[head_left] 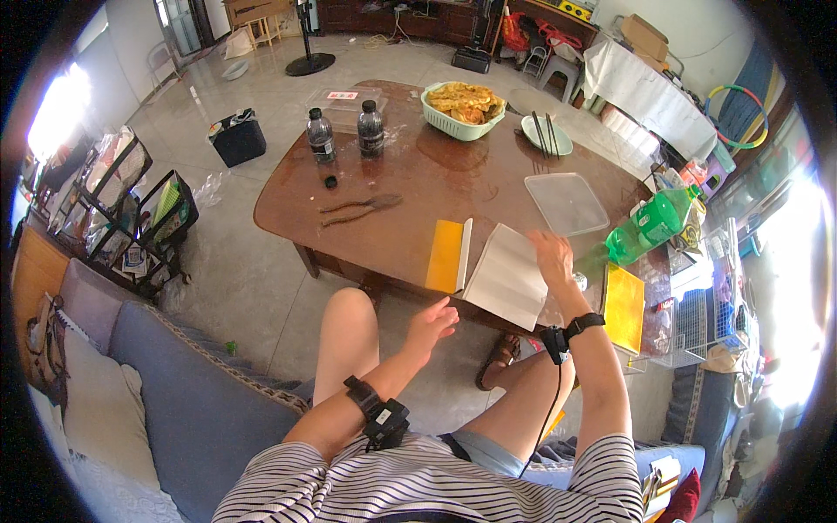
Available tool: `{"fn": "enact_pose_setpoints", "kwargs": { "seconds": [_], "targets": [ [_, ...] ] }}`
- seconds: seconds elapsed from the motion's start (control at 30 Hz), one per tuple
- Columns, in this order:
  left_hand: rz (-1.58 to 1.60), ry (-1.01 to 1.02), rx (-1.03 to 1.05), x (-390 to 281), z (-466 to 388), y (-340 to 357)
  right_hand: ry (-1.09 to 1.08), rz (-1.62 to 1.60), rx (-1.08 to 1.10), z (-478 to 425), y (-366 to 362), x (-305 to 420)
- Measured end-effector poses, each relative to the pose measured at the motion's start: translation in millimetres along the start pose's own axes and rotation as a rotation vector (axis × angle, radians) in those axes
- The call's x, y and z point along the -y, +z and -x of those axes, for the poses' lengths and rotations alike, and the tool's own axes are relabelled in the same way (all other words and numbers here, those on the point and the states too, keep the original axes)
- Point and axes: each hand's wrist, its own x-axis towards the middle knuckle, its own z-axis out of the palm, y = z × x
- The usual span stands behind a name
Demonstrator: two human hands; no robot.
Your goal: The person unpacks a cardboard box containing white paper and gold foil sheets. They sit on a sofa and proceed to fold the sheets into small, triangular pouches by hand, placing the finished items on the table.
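Note:
A pale sheet of paper lies on the brown table in front of me, its near edge by the table's front edge. The fingers of my right hand are at its upper right side; whether they pinch the edge is hidden. My left hand hovers before the table's front edge with nothing in it, fingers stretched. Left of the paper lies a yellow folded piece with a white raised flap. Another yellow-gold stack of sheets is right of my right forearm.
Rusty pliers, a black cap and two dark bottles are on the left. Behind stand a green basket of food and a plate with chopsticks. A clear plastic lid and a green soda bottle are on the right.

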Motion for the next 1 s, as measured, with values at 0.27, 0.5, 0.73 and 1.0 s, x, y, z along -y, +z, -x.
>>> {"fn": "enact_pose_setpoints", "kwargs": {
  "seconds": [0.27, 0.5, 0.73, 1.0],
  "targets": [
    [-0.016, -0.023, -0.023, 0, 6, -4, 0.138, 0.066, -0.195, 28, -17, 4],
    [0.002, -0.034, 0.000, 3, 9, 0, 0.021, -0.153, -0.051, 100, -40, 27],
    [-0.013, -0.065, 0.037, 6, 14, 4, -0.264, -0.159, 0.157, 127, -55, 31],
    [-0.035, -0.074, 0.030, 0, 20, 4, -0.145, -0.092, 0.172, 131, -50, 40]
  ]
}}
